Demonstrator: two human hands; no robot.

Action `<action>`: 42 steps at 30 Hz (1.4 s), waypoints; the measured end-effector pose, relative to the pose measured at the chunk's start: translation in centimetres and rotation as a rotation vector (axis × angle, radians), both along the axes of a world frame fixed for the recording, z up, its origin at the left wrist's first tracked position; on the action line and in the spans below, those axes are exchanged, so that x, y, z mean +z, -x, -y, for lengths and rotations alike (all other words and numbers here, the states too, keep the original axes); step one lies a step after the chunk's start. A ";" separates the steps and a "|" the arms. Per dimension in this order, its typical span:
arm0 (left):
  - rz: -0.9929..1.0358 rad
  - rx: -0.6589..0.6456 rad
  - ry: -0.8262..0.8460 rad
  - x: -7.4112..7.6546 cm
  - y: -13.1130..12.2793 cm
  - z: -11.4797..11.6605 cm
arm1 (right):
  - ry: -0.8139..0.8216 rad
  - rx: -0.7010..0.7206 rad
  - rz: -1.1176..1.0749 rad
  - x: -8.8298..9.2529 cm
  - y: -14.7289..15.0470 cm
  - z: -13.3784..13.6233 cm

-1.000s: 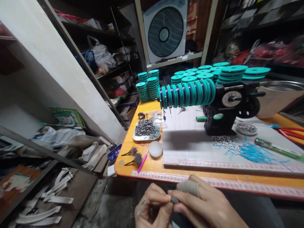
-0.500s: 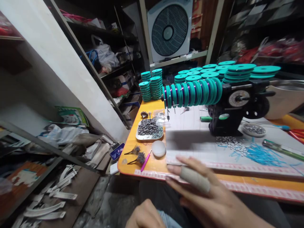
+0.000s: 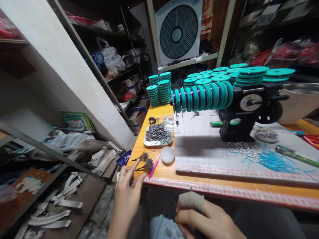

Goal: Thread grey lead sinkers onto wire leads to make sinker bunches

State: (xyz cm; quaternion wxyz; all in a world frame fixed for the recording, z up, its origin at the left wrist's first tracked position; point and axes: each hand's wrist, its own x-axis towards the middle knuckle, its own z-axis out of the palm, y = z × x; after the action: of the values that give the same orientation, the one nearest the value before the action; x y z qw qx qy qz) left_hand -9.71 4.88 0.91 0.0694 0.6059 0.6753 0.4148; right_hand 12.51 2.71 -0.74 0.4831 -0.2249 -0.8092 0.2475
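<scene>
My left hand (image 3: 128,196) is raised at the table's near left corner, thumb and forefinger pinched together just below two small grey bristly bundles (image 3: 147,162) on the orange table (image 3: 224,192). Anything in the pinch is too small to make out. My right hand (image 3: 199,219) rests low over my lap, fingers curled, one finger wrapped in a beige sleeve; what it holds is hidden. A pink-handled tool (image 3: 154,167) and a white round puck (image 3: 167,154) lie beside the bundles. A tray of grey weights (image 3: 157,134) sits farther back.
A black winding machine (image 3: 246,113) carries a row of teal spools (image 3: 201,96); more teal spools are stacked behind (image 3: 159,91). Blue wire bits (image 3: 271,161) and a green pen (image 3: 296,156) lie on the white mat (image 3: 199,152). Cluttered shelves stand at left, a fan (image 3: 176,31) behind.
My right hand has drawn back from the table edge down to my lap. My left hand has risen from my lap to the table's near left corner.
</scene>
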 end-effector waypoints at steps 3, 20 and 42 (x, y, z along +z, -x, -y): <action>-0.079 -0.041 0.060 0.0 1.3 -2.5 | 0.029 -0.040 0.011 -0.4 -0.3 0.1; 0.438 0.269 0.012 -1.8 -1.1 -1.2 | 0.128 -0.195 -0.060 -0.2 0.1 -0.8; 0.358 0.015 -0.367 -2.6 -8.3 4.3 | 0.112 -0.262 -0.072 0.1 -1.4 0.0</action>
State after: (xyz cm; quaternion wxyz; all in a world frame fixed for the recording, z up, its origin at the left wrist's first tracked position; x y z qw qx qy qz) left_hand -1.41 0.59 -1.72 0.0738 0.5201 0.5701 0.6317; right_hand 13.86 2.67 -0.69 0.5267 -0.3463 -0.7399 0.2350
